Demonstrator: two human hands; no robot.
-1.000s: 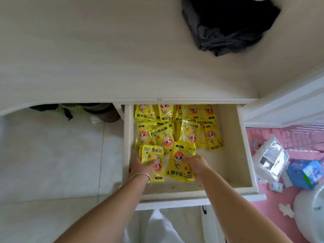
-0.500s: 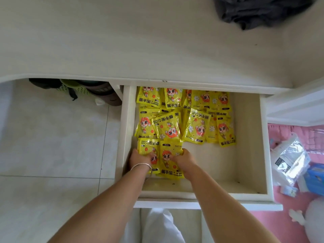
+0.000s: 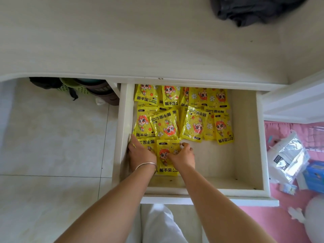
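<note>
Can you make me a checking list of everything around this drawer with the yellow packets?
Surface: open white drawer under a pale desk top.
Job's things: yellow hand-warmer packets in overlapping rows at the drawer's left and back; front packet lies flat.
Clutter: dark cloth on the desk top.
Hands: left hand lies flat on a packet by the left wall; right hand pinches the front packet's right edge.
Cables: nothing seen.
Surroundings: tiled floor, green basket under the desk, clear plastic bag on a pink cover.
</note>
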